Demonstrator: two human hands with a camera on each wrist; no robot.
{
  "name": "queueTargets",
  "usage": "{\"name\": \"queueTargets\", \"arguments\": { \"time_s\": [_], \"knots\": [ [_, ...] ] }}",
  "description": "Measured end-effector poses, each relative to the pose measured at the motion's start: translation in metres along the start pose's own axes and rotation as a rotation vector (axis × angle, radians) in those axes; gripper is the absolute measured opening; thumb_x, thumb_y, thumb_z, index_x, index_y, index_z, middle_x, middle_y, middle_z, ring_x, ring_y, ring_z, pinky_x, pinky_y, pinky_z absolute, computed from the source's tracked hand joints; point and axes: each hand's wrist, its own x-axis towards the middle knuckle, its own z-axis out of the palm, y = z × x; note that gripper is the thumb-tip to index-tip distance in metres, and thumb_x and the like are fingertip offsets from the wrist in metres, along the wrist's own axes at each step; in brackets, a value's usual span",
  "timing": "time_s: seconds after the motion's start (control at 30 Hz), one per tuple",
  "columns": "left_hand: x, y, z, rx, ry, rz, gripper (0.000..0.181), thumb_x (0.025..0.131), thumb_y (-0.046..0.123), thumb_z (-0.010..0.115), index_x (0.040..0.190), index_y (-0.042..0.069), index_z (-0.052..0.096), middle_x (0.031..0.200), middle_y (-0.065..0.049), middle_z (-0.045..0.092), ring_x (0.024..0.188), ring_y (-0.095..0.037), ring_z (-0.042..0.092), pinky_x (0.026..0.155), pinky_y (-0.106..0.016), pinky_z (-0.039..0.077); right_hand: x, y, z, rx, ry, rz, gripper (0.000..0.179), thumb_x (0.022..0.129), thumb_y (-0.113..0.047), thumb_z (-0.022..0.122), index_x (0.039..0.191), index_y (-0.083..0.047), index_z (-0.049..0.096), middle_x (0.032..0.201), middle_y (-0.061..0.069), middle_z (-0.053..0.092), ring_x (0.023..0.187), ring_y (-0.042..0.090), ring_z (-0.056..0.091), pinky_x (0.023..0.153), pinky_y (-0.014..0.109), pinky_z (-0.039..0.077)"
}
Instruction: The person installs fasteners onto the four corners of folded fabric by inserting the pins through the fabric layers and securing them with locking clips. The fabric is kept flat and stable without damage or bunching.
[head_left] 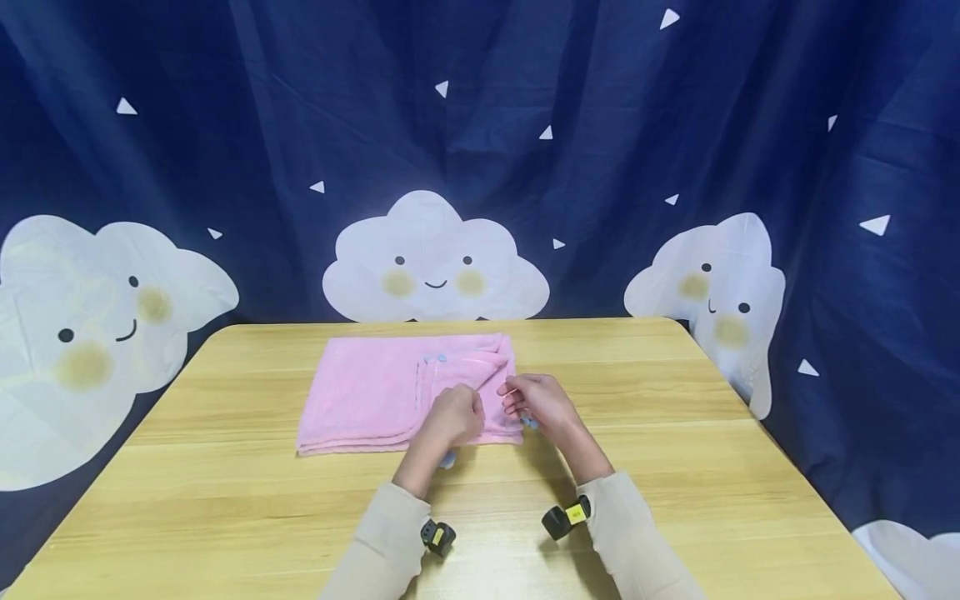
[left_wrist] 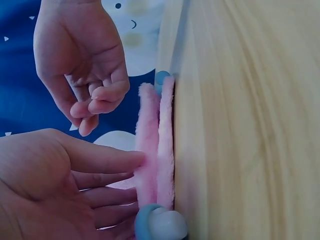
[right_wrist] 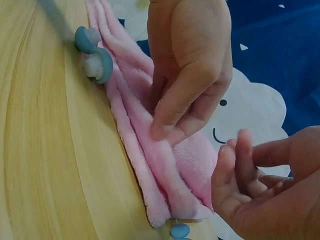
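Note:
A pink plush cloth (head_left: 367, 387) lies folded in layers on the table, a flap turned back at its right part. At the near edge my left hand (head_left: 456, 414) pinches the upper layer, thumb (right_wrist: 162, 127) outside and fingers reaching behind it. My right hand (head_left: 542, 402) hovers by the cloth's right end, fingers loosely curled, nothing visible in them. Blue-and-white mushroom-shaped clips (right_wrist: 100, 65) sit at the near edge beside the left hand. Another blue piece (head_left: 529, 422) shows at the right corner, partly hidden under the right hand. Small blue pieces (head_left: 435, 358) also show on the flap.
The cloth rests on a light wood-grain table (head_left: 225, 508). Behind it hangs a dark blue curtain (head_left: 480, 150) with white clouds and triangles. A black camera (head_left: 437, 537) is strapped to the left wrist, another (head_left: 566, 517) to the right.

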Motion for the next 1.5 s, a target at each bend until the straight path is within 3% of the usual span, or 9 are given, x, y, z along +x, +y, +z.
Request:
{"name": "queueTargets", "arguments": {
  "time_s": [0.23, 0.4, 0.53, 0.73, 0.9, 1.1, 1.3, 1.5],
  "knots": [
    [0.0, 0.0, -0.01, -0.075, 0.049, -0.003, 0.015, 0.074, -0.007, 0.062, 0.073, 0.007, 0.068, 0.069, -0.005, 0.065, 0.056, -0.017, 0.055, 0.051, -0.025, 0.044, -0.004, -0.002, -0.005, -0.141, -0.126, 0.023, 0.038, 0.096, -0.022, 0.068, 0.122, 0.006, 0.066, 0.058, -0.002, 0.048, 0.053, 0.01, 0.047, 0.051, 0.024, 0.044],
    [0.0, -0.002, -0.016, -0.08, 0.064, -0.006, 0.013, 0.075, -0.005, 0.066, 0.072, 0.008, 0.068, 0.069, -0.004, 0.065, 0.062, -0.019, 0.057, 0.057, -0.027, 0.046, -0.005, -0.002, -0.013, -0.254, -0.238, 0.056, 0.046, 0.09, -0.011, 0.071, 0.132, 0.004, 0.061, 0.057, -0.001, 0.046, 0.052, 0.01, 0.045, 0.048, 0.024, 0.041],
    [0.001, -0.004, -0.018, -0.085, 0.077, 0.004, 0.012, 0.077, -0.004, 0.067, 0.073, 0.007, 0.069, 0.068, -0.003, 0.064, 0.06, -0.017, 0.055, 0.057, -0.026, 0.044, -0.004, 0.001, -0.017, -0.316, -0.269, 0.069, 0.051, 0.085, -0.002, 0.069, 0.134, 0.005, 0.059, 0.058, 0.001, 0.049, 0.052, 0.01, 0.047, 0.048, 0.023, 0.042],
    [0.001, -0.006, -0.019, -0.099, 0.069, -0.003, 0.012, 0.078, -0.005, 0.067, 0.074, 0.007, 0.069, 0.065, -0.003, 0.063, 0.054, -0.014, 0.051, 0.051, -0.024, 0.041, 0.001, 0.007, -0.017, -0.298, -0.248, 0.026, 0.049, 0.083, 0.007, 0.057, 0.132, 0.008, 0.058, 0.081, 0.015, 0.063, 0.071, 0.019, 0.061, 0.065, 0.03, 0.055],
    [0.001, -0.005, -0.019, -0.092, 0.059, -0.002, 0.014, 0.076, -0.006, 0.067, 0.073, 0.007, 0.069, 0.07, -0.003, 0.065, 0.062, -0.018, 0.056, 0.061, -0.028, 0.047, 0.002, 0.009, -0.014, -0.269, -0.156, -0.013, 0.036, 0.088, 0.006, 0.052, 0.122, 0.01, 0.061, 0.097, 0.023, 0.067, 0.084, 0.024, 0.066, 0.077, 0.037, 0.058],
    [0.0, -0.001, -0.018, -0.087, 0.04, 0.012, 0.012, 0.077, -0.006, 0.069, 0.078, 0.006, 0.072, 0.075, -0.005, 0.069, 0.067, -0.018, 0.059, 0.065, -0.03, 0.05, 0.003, 0.009, -0.01, -0.229, -0.065, -0.036, 0.023, 0.094, 0.002, 0.055, 0.114, 0.011, 0.061, 0.093, 0.021, 0.069, 0.085, 0.025, 0.067, 0.084, 0.042, 0.058],
    [0.0, 0.004, -0.017, -0.117, 0.073, 0.043, 0.013, 0.083, 0.007, 0.078, 0.096, 0.004, 0.077, 0.09, -0.011, 0.077, 0.083, -0.023, 0.071, 0.076, -0.038, 0.057, 0.004, 0.009, -0.009, -0.234, -0.038, -0.043, 0.021, 0.096, -0.002, 0.056, 0.113, 0.01, 0.062, 0.092, 0.022, 0.07, 0.084, 0.025, 0.068, 0.084, 0.043, 0.058],
    [0.002, 0.006, -0.009, -0.135, 0.132, 0.057, 0.013, 0.084, 0.009, 0.08, 0.095, 0.002, 0.079, 0.091, -0.011, 0.078, 0.085, -0.023, 0.072, 0.079, -0.039, 0.058, 0.005, 0.01, -0.008, -0.225, -0.022, -0.037, 0.02, 0.096, -0.002, 0.057, 0.111, 0.009, 0.063, 0.09, 0.018, 0.071, 0.081, 0.021, 0.067, 0.081, 0.039, 0.059]
  ]
}}
